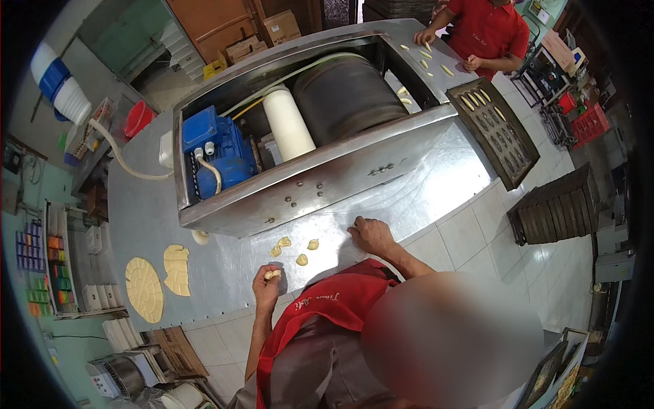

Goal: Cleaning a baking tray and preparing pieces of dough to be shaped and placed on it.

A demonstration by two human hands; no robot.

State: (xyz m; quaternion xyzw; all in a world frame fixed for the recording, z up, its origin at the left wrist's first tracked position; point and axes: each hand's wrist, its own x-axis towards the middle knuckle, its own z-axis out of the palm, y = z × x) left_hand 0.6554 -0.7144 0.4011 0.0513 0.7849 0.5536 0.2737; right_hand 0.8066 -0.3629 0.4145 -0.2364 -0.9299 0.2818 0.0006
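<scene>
My left hand (266,286) is closed around a pale dough piece (272,275) just over the front edge of the steel table (225,290). Several small dough lumps (302,260) lie loose between my two hands. My right hand (372,237) is closed low over the tabletop, close to the front wall of the machine. Whatever its fingers hold, if anything, is hidden. To the left lie a round flat dough sheet (144,290) scored into pieces and a smaller cut part of a sheet (177,269).
A steel-framed dough machine (320,187) with a blue motor (216,153), white roller (288,123) and dark drum (347,92) fills the table's middle. At far right, a co-worker (487,34) in red handles dough sticks beside a baking tray (497,140). Stacked trays (555,208) stand right.
</scene>
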